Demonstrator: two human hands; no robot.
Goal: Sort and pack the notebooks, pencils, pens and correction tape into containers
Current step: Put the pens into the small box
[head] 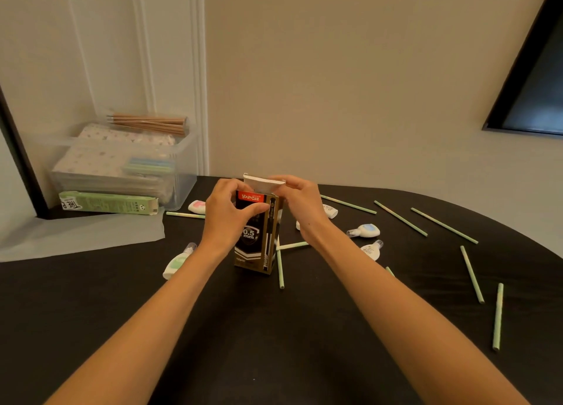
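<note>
Going from the left: a clear bin (182,167) sits at the table's (274,328) back-left corner, with notebooks (91,161) stacked flat inside and wooden pencils (149,122) laid on top, so that part looks sorted. A green carton (109,203) lies on its side right in front of it.

Mid-table, the pen box (256,246) stands upright, I'd guess so nothing slides out while it's open. The left hand (227,209) is wrapped round its upper half with the thumb across the front to steady it. The right hand (301,203) pinches the white top flap (262,181). Can't tell from here if it's opening or tucking shut, and the inside is hidden.

Correction tapes (365,230) lie loose around the box. Green pencils (400,218) (pretty sure they're pencils) are scattered toward the right edge, not yet packed.
</note>
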